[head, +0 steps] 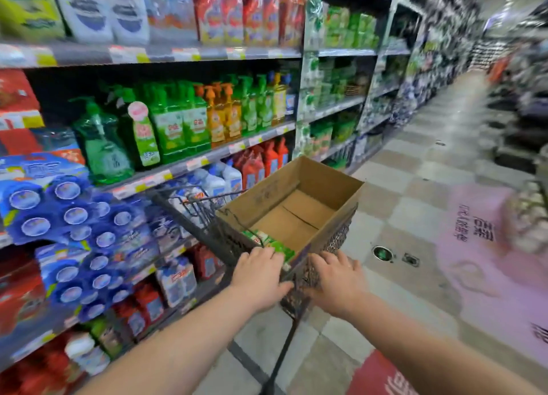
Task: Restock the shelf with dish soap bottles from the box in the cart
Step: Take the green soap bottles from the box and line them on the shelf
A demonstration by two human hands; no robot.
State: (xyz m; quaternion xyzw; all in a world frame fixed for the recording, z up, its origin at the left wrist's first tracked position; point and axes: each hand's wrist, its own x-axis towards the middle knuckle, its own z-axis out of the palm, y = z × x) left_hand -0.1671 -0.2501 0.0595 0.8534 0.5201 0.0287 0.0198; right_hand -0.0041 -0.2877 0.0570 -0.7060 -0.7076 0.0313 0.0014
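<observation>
Left hand: lower centre of frame. Fingers folded over the near rim of the cart, thumb against the mesh outside. Fingertips lie just over the green bottle. It grips the rim, not a bottle.
Right hand: just right of the other. Fingers spread over the same rim, thumb on the mesh. Looks like a loose grip on the cart, with nothing else in it.
Dish soap bottle: green, lying on its side in the near corner of the box, partly hidden by the left fingers. Cannot tell whether there is more than one.
Box: open cardboard, sitting in the cart at centre frame. Its cardboard bottom shows beyond the bottle.
Handling (my guess): a full bottle, so weighty for its size, with stiff plastic walls and a slick label. Best taken round the body with the whole hand, not by the pump neck, which may twist or snap.
Shelf: middle left of frame, near the cart but apart from it. A row of green and orange pump bottles stands upright along it.
</observation>
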